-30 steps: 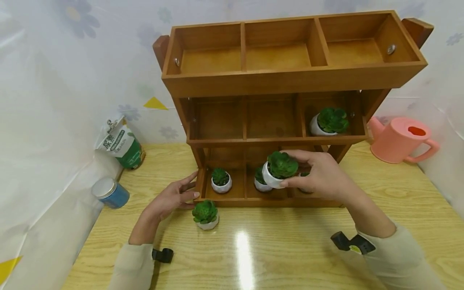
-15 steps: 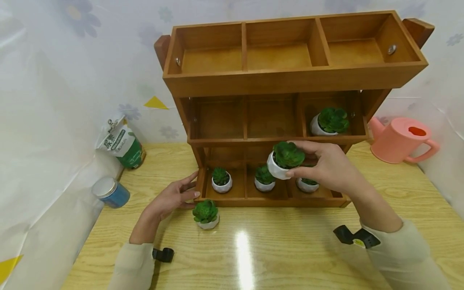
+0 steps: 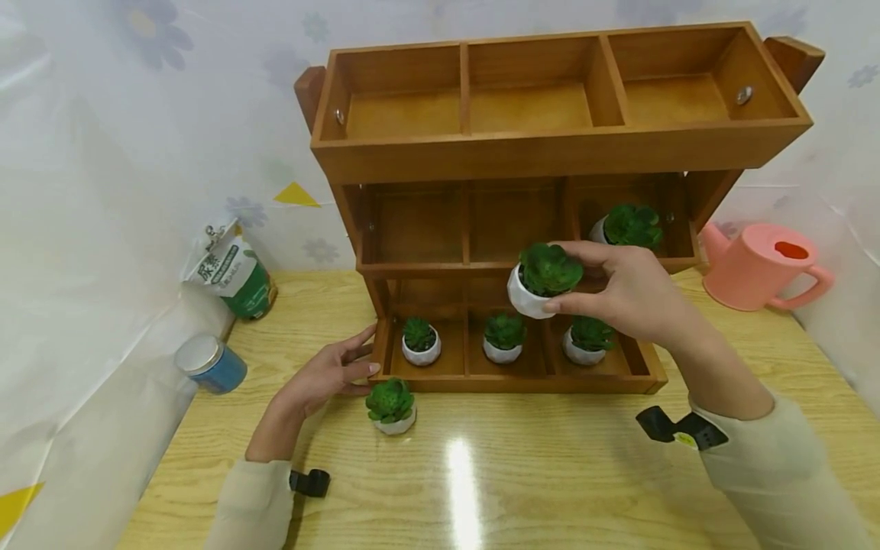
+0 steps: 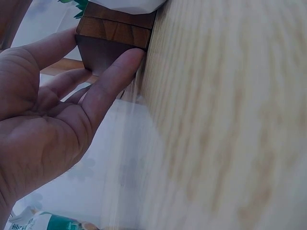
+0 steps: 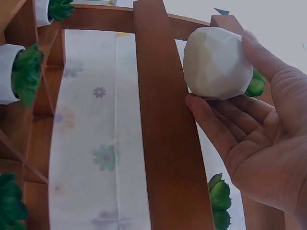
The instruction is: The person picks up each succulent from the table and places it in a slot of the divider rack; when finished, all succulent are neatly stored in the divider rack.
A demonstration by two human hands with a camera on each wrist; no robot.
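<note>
My right hand (image 3: 629,294) pinches a small potted succulent (image 3: 548,269) by its white faceted pot (image 5: 217,64), thumb on one side and fingers on the other. It is raised in front of the wooden shelf's middle tier (image 3: 412,269), upright. My left hand (image 3: 326,376) rests its fairly straight fingers against the lower tier's left end (image 4: 103,45). Right beside that corner, another potted succulent (image 3: 390,405) stands on the table. In the lower tier sit three more: left succulent (image 3: 421,342), middle succulent (image 3: 504,340) and right succulent (image 3: 587,341).
One potted succulent (image 3: 631,226) occupies the middle tier's right compartment, partly behind my right hand. The top tier (image 3: 560,145) has three bare compartments. A pink watering can (image 3: 752,267) stands right of the shelf. Left are a green-white pouch (image 3: 237,275) and a blue jar (image 3: 211,365).
My right hand has lifted the potted succulent from in front of the lower tier up to the middle tier's front edge, drifting slightly right. The left hand stays put.
</note>
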